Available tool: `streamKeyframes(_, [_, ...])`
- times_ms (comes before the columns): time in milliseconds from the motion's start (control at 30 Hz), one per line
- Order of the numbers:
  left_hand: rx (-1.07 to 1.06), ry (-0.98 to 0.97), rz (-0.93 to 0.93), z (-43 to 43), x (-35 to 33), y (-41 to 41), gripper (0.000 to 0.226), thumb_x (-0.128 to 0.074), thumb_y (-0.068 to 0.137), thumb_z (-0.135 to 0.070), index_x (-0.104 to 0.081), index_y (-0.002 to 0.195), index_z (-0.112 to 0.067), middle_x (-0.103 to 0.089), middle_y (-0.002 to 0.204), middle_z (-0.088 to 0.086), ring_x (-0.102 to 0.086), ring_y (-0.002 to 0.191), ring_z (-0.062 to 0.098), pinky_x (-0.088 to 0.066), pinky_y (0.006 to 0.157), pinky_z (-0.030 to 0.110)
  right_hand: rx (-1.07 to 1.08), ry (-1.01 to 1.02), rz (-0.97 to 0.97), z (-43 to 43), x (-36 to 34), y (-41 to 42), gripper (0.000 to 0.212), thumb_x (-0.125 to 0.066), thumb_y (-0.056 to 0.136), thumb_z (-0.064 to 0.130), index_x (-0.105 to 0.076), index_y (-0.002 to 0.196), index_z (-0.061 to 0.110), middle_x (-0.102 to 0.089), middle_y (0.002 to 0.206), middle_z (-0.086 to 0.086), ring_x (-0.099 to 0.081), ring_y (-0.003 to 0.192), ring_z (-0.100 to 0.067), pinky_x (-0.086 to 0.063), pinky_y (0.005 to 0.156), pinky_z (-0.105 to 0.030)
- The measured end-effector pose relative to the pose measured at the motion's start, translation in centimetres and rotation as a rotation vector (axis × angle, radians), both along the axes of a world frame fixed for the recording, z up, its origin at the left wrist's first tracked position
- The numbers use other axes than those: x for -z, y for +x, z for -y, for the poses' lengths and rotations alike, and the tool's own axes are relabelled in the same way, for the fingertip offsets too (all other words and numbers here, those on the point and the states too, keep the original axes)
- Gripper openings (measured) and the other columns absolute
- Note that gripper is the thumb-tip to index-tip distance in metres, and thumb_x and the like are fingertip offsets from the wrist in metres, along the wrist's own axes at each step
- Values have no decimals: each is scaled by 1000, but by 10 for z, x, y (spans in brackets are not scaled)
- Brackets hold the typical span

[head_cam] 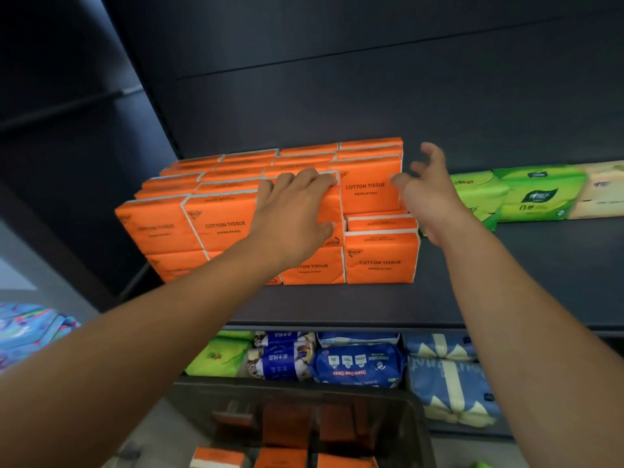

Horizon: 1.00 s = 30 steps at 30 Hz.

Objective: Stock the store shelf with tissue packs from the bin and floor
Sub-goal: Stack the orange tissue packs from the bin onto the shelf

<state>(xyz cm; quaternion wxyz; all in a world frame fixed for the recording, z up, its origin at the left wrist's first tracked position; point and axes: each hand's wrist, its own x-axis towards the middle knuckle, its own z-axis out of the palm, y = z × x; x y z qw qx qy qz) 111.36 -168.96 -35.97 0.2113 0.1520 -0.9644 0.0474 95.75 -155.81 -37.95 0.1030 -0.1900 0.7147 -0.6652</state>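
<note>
Seating step — left hand (297, 211) curls over an orange pack (334, 206) in the stack's top front row on the shelf (489, 265), right hand (427, 192) splayed, empty, beside it — next prob. press flush, then bin (417, 413) for more.

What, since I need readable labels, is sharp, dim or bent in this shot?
Head view: the print on the front orange Cotton Tissue packs is sharp enough to read. Head view: the dark bin at the bottom is dim and soft, its contents hard to make out. Head view: the shelf edge bows, as a wide-angle lens would make it.
</note>
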Motion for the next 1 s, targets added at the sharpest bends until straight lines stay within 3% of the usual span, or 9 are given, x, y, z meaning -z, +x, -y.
streamKeyframes(100, [-31,-41,9,-4,-1,2,69,-65,82,-43,-36,143,-31,-41,139,-10,-38,126,22,-22,105,41,1,117,-67,-16,-8,12,67,-54,100,15,-17,155,26,-30,158,-5,-46,127,-17,-42,93,-30])
streamKeyframes(267, [-94,-80,-33,-17,1,30,74,-69,78,-44,-35,142,-31,-39,141,-7,-35,127,24,-21,104,43,-50,380,-238,-36,-10,46,48,-51,98,16,-39,144,18,-51,114,6,-52,97,-14,-40,81,-25])
streamKeyframes(333, [-121,-70,-12,-24,6,50,74,-69,78,-42,-35,142,-30,-37,143,-5,-33,129,26,-20,104,44,-78,484,-281,-44,-5,67,52,-52,95,20,-42,145,17,-57,126,-1,-60,105,-22,-47,89,-32])
streamKeyframes(433, [-180,-66,11,-34,15,84,77,-69,77,-42,-33,144,-29,-31,149,-1,-30,132,29,-21,106,47,-169,673,-343,-64,9,104,61,-53,95,24,-32,152,21,-46,148,-4,-51,128,-28,-44,105,-42])
streamKeyframes(600, [-226,-50,64,-52,27,141,78,-66,83,-46,-25,148,-29,-22,154,1,-21,139,32,-20,110,51,-254,845,-321,-94,33,153,62,-52,98,28,-25,153,22,-42,151,-9,-52,124,-31,-47,100,-44])
streamKeyframes(733, [-228,-59,136,-66,41,182,73,-63,84,-45,-29,146,-27,-27,150,2,-25,134,32,-23,106,49,-348,986,-313,-112,51,188,67,-50,99,25,-17,157,19,-28,161,-6,-42,137,-30,-42,107,-45])
streamKeyframes(1000, [-258,19,231,-88,88,245,66,-61,85,-48,-37,142,-26,-40,141,0,-34,130,29,-27,103,44,-458,1141,-404,-126,72,237,63,-48,102,30,-20,157,19,-23,162,-5,-36,141,-30,-38,106,-38])
